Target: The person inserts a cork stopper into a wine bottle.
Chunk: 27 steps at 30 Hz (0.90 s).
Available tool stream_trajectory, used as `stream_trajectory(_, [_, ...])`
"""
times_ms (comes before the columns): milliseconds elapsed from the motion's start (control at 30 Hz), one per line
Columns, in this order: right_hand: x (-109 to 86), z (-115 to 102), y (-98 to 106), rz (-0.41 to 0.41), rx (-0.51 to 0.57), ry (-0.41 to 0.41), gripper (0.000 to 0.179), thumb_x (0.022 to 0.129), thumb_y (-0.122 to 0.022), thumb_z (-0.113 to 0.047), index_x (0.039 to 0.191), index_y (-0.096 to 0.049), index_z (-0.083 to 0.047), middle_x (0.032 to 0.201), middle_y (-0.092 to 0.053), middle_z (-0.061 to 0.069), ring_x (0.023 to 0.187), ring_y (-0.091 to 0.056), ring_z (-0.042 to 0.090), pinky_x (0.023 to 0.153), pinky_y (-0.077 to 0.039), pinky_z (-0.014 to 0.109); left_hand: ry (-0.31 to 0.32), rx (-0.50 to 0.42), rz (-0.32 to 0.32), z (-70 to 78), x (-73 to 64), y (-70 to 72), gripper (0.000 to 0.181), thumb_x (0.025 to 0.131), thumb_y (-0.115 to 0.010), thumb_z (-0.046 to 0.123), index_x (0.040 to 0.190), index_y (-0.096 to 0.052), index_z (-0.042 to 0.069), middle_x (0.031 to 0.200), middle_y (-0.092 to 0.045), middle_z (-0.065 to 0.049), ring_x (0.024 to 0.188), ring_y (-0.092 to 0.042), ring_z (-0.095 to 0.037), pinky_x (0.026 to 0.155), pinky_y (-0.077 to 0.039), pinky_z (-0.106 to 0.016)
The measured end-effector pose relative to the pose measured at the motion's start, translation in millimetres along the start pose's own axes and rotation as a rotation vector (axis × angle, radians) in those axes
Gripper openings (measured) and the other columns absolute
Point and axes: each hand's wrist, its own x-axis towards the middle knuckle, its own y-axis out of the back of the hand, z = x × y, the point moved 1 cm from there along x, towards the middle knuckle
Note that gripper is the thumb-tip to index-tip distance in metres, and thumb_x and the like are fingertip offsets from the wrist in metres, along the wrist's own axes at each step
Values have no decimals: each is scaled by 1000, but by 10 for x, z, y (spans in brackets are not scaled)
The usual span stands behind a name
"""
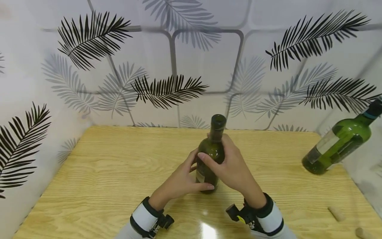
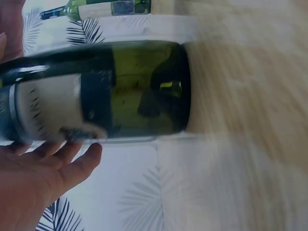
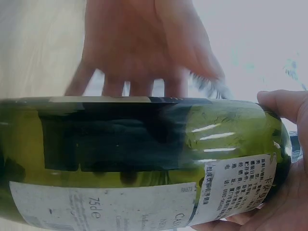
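A dark green wine bottle is held neck up in front of me by both hands, its dark mouth facing up. My left hand grips the lower body, thumb across the front near the base. Higher up, my right hand wraps the shoulder with its thumb on the near side. The left wrist view shows the bottle's base above wood; contact with the table cannot be told. In the right wrist view, pale printed labels face the camera, with my right hand around the shoulder end.
Another green wine bottle, with a dark neck and blue band, stands at the right of the wooden table. A cork lies near the right front, with a similar small piece beyond it. Leaf-patterned cloth rises behind the table.
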Motion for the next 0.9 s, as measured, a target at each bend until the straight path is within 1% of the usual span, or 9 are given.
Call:
stream_trajectory(100, [-5, -54, -179, -37, 33, 39, 52, 106, -78, -10, 150, -55, 6, 137, -69, 29, 122, -76, 45, 98, -67, 63, -20, -3, 40, -40, -107, 52, 110, 97, -93, 27, 180, -22, 10, 181, -41, -20, 166, -43, -49, 130, -39, -77])
stream_trajectory(167, [-15, -87, -286, -56, 54, 51, 51, 106, -78, -11, 149, -56, 5, 134, -68, 27, 121, -75, 43, 97, -68, 60, -53, 6, 67, -73, -181, 92, 105, 97, -92, 24, 178, -27, 6, 173, -50, -24, 159, -50, -51, 125, -44, -76])
stream_trajectory(300, [-41, -153, -438, -82, 98, 61, 51, 106, -78, -13, 149, -57, 4, 133, -67, 24, 122, -73, 38, 100, -67, 56, -124, 41, 99, -105, -317, 168, 98, 97, -90, 16, 174, -32, 0, 161, -60, -27, 145, -62, -50, 118, -54, -64])
stream_trajectory(367, [-45, -187, -467, -102, 109, 68, 52, 105, -78, -13, 150, -56, 3, 134, -66, 23, 124, -72, 37, 103, -65, 56, -139, 57, 107, -102, -374, 201, 96, 97, -90, 15, 173, -33, 0, 159, -62, -26, 142, -65, -49, 115, -56, -61])
stream_trajectory(500, [-84, -214, -382, -168, 64, 79, 60, 106, -78, -14, 158, -51, 1, 146, -65, 21, 135, -69, 38, 111, -61, 60, -127, 58, 118, -76, -446, 255, 95, 95, -93, 14, 170, -37, -1, 155, -66, -25, 141, -67, -48, 114, -57, -66])
stream_trajectory(600, [-202, -134, -159, -183, -43, 74, 70, 105, -81, -16, 165, -46, 0, 160, -61, 24, 146, -64, 43, 117, -55, 68, -96, 43, 131, -48, -440, 285, 95, 94, -94, 14, 170, -39, 1, 155, -67, -25, 141, -67, -48, 115, -56, -69])
stream_trajectory(700, [-412, 70, 212, -127, -205, 16, 74, 103, -83, -18, 165, -47, 1, 164, -59, 27, 149, -60, 50, 119, -51, 74, -82, 41, 141, -36, -409, 294, 96, 93, -95, 14, 170, -39, 2, 157, -66, -25, 142, -67, -47, 116, -57, -64])
stream_trajectory(767, [-593, 299, 516, -77, -347, -55, 72, 103, -83, -19, 162, -50, 5, 159, -60, 33, 144, -61, 56, 116, -51, 76, -92, 40, 139, -32, -398, 288, 96, 94, -95, 13, 170, -39, 1, 157, -65, -25, 142, -67, -47, 116, -58, -60])
stream_trajectory(900, [-982, 806, 1190, -52, -646, -272, 67, 105, -81, -21, 153, -53, 16, 148, -59, 46, 131, -61, 67, 104, -53, 80, -116, 32, 124, -53, -405, 264, 96, 95, -95, 16, 171, -38, 2, 158, -63, -26, 142, -67, -48, 116, -58, -58])
